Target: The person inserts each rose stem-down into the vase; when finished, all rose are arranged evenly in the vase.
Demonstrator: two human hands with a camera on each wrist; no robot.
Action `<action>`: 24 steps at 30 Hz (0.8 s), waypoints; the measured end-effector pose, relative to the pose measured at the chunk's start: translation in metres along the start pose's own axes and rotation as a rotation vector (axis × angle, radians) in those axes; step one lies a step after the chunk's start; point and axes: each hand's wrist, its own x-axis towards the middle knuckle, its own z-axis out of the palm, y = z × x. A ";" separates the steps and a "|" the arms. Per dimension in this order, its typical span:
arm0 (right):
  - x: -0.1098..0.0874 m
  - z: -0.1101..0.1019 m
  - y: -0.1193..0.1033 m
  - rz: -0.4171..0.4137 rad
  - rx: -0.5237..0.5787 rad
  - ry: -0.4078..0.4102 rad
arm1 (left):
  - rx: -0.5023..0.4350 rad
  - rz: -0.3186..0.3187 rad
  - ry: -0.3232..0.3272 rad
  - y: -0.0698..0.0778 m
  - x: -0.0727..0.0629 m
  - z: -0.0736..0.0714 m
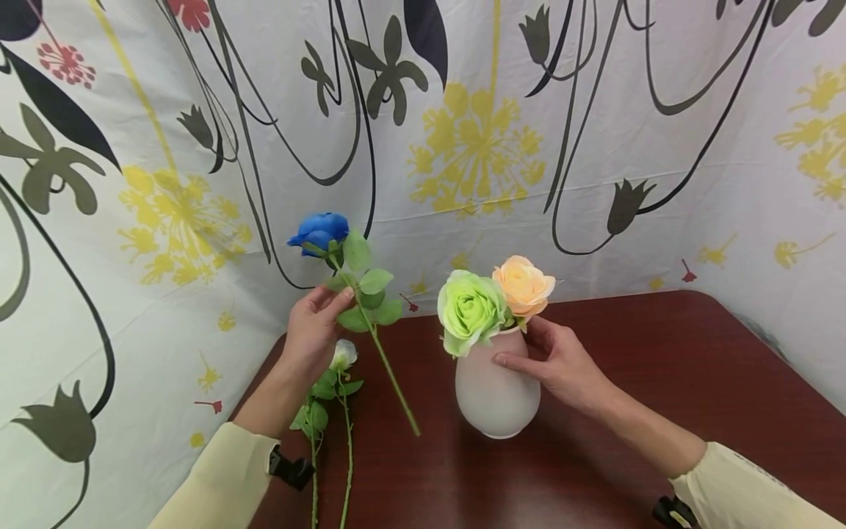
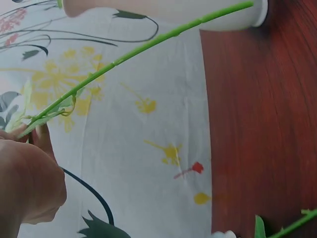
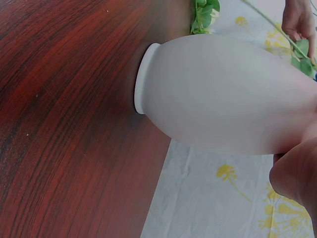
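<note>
My left hand point(image 1: 313, 327) pinches the upper stem of a blue artificial rose point(image 1: 322, 234), just under its leaves, and holds it above the table. Its bare green stem point(image 2: 148, 45) slants down toward the vase in the head view. With thumb and fingers, my right hand point(image 1: 562, 364) grips the neck of a white vase point(image 1: 496, 393) standing on the table. A light green rose point(image 1: 471, 308) and a peach rose point(image 1: 523, 285) stand in the vase, blooms above its rim. In the right wrist view the vase body point(image 3: 213, 94) hides part of the right hand's fingers.
On the table's left side lie a white rose point(image 1: 344, 355) and another leafy stem point(image 1: 314, 455), side by side. The dark red wooden table point(image 1: 661, 367) reaches back to a white curtain point(image 1: 423, 184) printed with flowers, which also hangs along the left.
</note>
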 end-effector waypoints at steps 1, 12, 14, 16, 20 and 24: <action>0.000 0.000 0.000 0.000 0.000 0.000 | -0.017 0.012 0.002 0.001 0.000 0.002; 0.000 0.000 0.000 0.003 0.001 0.000 | -0.279 0.157 0.064 0.022 -0.002 0.021; 0.000 0.000 0.000 0.002 0.001 -0.001 | -0.339 0.178 0.068 0.026 -0.001 0.023; 0.000 0.000 0.000 0.000 0.000 -0.001 | -0.399 0.202 0.083 0.032 0.001 0.025; 0.000 0.000 0.000 -0.005 -0.003 0.000 | -0.512 0.238 0.092 0.044 0.002 0.029; 0.000 0.000 0.001 -0.015 -0.008 0.000 | -0.570 0.252 0.079 0.057 0.003 0.029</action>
